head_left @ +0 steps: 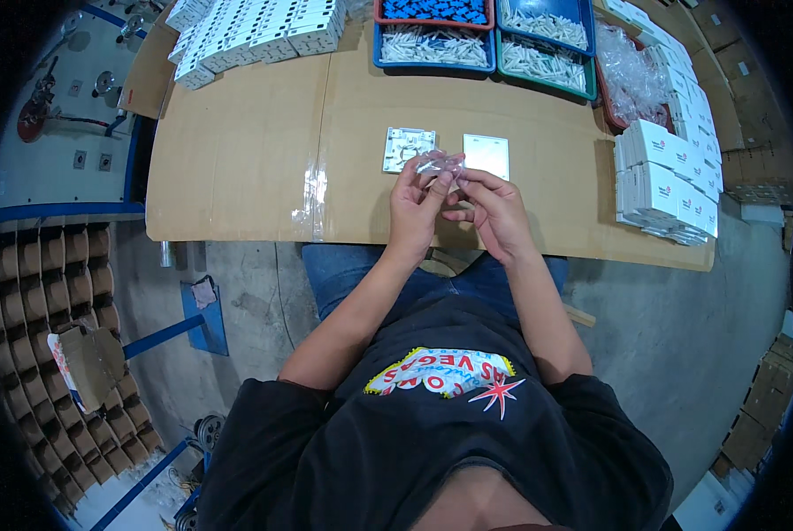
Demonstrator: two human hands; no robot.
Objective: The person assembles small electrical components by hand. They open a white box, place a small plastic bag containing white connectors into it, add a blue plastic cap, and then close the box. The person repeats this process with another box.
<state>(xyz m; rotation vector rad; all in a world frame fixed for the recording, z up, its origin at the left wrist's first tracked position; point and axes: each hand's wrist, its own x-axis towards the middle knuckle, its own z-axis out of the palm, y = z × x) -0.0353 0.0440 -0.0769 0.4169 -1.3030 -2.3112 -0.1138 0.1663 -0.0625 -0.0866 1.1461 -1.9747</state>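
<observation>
A small clear plastic bag (439,163) is pinched between both hands above the cardboard-covered table (237,168). My left hand (416,212) grips its left side with thumb and fingers. On its right side, my right hand (498,211) holds the bag's edge between thumb and forefinger, its other fingers curled below. What the bag contains, if anything, is too small to make out. Just beyond my left hand lies a square white plate with cut-outs and fittings (408,144). A plain, smooth white square plate (487,152) lies just beyond my right hand, partly covered by its fingers.
Several trays of small white plugs, such as the blue tray (433,69), stand at the back below a tray of blue pieces (436,11). White boxes (666,181) are stacked at right, near bagged clear plastic (628,75). Rows of white units (259,31) fill the back left.
</observation>
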